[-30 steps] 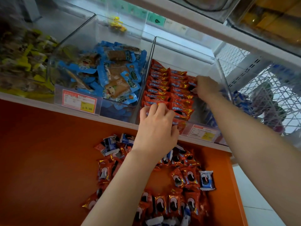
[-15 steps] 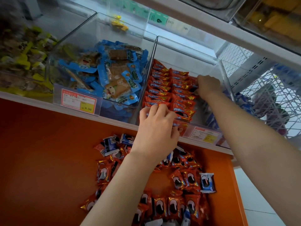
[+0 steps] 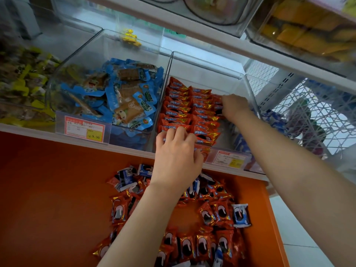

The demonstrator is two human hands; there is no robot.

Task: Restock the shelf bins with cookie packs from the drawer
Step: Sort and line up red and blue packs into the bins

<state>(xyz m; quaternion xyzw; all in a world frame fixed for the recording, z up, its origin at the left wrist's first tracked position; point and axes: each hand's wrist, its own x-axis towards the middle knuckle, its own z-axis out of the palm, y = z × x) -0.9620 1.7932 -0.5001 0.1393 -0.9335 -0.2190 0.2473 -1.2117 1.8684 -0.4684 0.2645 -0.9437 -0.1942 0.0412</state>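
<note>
Left hand (image 3: pixel 177 157) clutches the front red cookie packs (image 3: pixel 202 112) in the clear bin (image 3: pixel 208 64); right hand (image 3: pixel 234 107) pinches packs farther back.

Soft daylight comes from behind the clear bin (image 3: pixel 208 79), glaring on its walls. Left of it, yellow-green packs (image 3: pixel 25 87) look blurred.

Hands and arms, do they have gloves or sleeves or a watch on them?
No. The left hand and right hand wear no gloves. Neither wrist shows a watch or bracelet, and both forearms are uncovered to the picture's edge, so no sleeve shows.
</note>
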